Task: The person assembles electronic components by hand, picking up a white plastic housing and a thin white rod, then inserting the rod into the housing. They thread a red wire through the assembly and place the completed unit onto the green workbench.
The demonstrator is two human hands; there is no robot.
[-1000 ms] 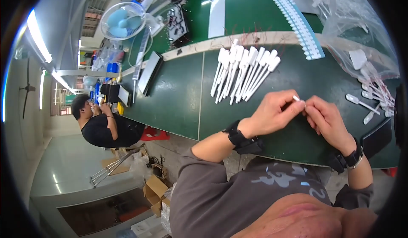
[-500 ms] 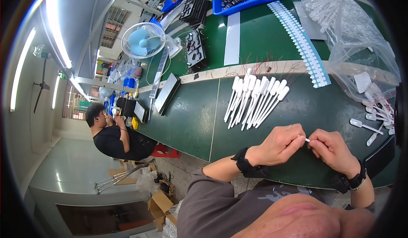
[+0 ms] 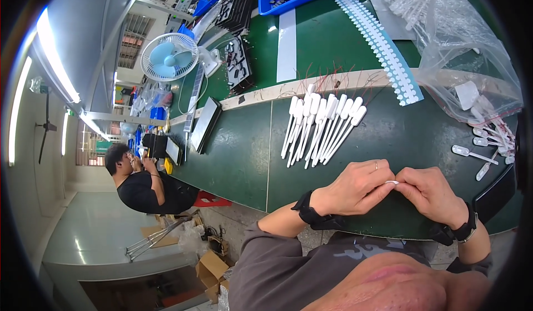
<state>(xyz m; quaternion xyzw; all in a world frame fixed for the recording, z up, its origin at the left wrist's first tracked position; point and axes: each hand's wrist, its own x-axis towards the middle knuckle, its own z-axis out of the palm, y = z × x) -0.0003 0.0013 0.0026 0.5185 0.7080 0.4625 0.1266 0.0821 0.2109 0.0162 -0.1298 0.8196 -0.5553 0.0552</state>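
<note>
Closing the small gap seen half a second ago, the two hands now meet fingertip to fingertip, and the small white piece [image 3: 392,182] that spanned them shows less of its length. The left hand [image 3: 358,188] pinches it between thumb and curled fingers; the right hand [image 3: 432,193] is likewise closed on it, its fingers mostly hiding that end. The piece sits at the centre of the dial, just above the green table [image 3: 239,144].

At ten o'clock from the hands lies a fanned row of white sticks [image 3: 322,123], broad heads toward one o'clock, thin stems toward seven. Thin red wires [image 3: 333,79] show just beyond the heads. Near two o'clock, loose paddle-shaped pieces [image 3: 462,150] lie in a heap by the mouth of a clear plastic bag [image 3: 444,28]. A blue-and-white strip [image 3: 383,44] stretches away at twelve; a blue tray [image 3: 311,1] of dark parts stands at eleven. Well apart, at nine o'clock, a co-worker in black [image 3: 150,191] sits with both hands raised.
</note>
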